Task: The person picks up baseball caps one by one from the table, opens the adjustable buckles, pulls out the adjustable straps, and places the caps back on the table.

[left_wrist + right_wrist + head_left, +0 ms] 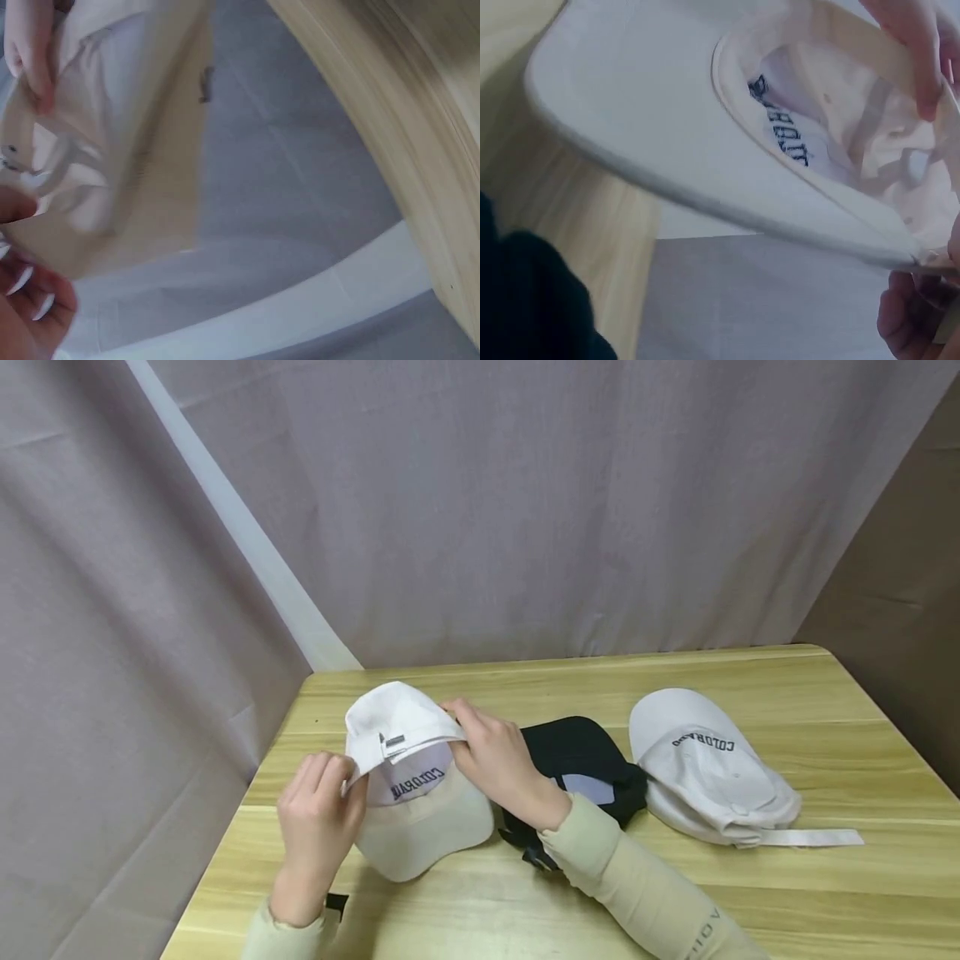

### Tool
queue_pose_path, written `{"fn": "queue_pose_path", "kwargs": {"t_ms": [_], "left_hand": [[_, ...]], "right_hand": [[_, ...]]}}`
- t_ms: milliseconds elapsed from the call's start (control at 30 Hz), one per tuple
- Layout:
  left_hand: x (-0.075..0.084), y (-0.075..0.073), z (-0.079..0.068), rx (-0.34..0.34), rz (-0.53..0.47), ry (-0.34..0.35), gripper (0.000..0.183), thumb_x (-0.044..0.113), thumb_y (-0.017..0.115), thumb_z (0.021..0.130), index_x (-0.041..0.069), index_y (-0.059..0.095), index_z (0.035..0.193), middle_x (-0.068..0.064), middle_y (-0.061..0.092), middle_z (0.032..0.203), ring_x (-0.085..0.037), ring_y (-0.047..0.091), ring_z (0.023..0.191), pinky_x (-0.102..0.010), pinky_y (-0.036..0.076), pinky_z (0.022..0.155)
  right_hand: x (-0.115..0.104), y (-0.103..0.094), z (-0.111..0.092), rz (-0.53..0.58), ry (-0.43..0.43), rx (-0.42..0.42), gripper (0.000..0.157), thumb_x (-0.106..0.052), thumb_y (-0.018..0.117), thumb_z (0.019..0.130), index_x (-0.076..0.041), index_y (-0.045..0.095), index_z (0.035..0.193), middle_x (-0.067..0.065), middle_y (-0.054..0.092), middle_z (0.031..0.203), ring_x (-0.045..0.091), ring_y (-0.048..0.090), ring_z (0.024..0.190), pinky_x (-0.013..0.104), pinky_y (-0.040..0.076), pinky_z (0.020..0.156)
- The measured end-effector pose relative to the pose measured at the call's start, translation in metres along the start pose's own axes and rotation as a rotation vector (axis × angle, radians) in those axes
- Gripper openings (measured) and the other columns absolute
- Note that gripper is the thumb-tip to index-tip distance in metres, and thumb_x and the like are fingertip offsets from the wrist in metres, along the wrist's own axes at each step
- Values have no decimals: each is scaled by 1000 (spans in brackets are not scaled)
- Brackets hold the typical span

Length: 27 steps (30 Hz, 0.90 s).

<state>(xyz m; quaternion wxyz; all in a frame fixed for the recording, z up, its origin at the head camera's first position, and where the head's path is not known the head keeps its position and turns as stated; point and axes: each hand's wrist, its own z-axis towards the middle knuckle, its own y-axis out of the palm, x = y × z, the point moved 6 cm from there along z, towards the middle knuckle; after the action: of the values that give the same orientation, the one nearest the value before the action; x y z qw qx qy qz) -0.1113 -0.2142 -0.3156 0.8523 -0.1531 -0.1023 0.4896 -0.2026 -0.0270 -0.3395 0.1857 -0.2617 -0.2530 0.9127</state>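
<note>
A white baseball cap (427,839) hangs between my hands over the left part of the table, its back strap and metal buckle facing me and its brim pointing down toward me. My left hand (317,810) pinches the left side of the cap's back edge. On the opposite side, my right hand (504,767) grips the edge between thumb and fingers. Through the opening, dark COLORADO lettering shows reversed on the inside. In the right wrist view, the broad brim (637,97) and the lining fill much of the picture. The left wrist view shows the cap (161,187) blurred.
A black cap (577,743) lies beside my right forearm, partly covered by it. Farther right lies another white COLORADO cap (705,768), its strap (813,837) stretched out to the right. The wooden table (847,727) ends at grey curtains (525,510) behind and left.
</note>
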Motion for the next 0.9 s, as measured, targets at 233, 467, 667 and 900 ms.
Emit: {"fn": "queue_pose_path", "kwargs": {"t_ms": [233, 467, 667, 900], "left_hand": [[10, 8, 5, -129, -70, -27, 40, 41, 64, 97, 4, 57, 83, -4, 55, 76, -18, 46, 65, -30, 36, 56], [15, 12, 19, -335, -200, -223, 24, 17, 67, 97, 16, 56, 76, 10, 43, 64, -7, 40, 56, -22, 33, 50], [16, 33, 20, -590, -225, -356, 23, 20, 61, 101, 19, 60, 78, 16, 38, 56, 0, 35, 47, -23, 32, 44], [23, 44, 8, -716, -230, -447, 30, 30, 59, 103, 19, 55, 76, 15, 39, 55, 0, 36, 46, -24, 33, 45]], "right_hand": [[2, 0, -4, 84, 30, 0, 27, 5, 58, 93, -4, 59, 119, 12, 72, 108, 26, 71, 84, 41, 57, 67], [3, 1, -7, 158, 50, 1, 29, 8, 56, 92, -5, 57, 119, 12, 71, 108, 26, 71, 90, 41, 58, 72], [1, 7, -8, 308, 100, -36, 27, 6, 53, 97, -6, 60, 120, 11, 71, 109, 19, 65, 81, 35, 54, 69], [2, 18, -14, 511, 310, -156, 27, -3, 46, 104, -15, 60, 125, 5, 68, 103, 14, 52, 69, 30, 46, 65]]}}
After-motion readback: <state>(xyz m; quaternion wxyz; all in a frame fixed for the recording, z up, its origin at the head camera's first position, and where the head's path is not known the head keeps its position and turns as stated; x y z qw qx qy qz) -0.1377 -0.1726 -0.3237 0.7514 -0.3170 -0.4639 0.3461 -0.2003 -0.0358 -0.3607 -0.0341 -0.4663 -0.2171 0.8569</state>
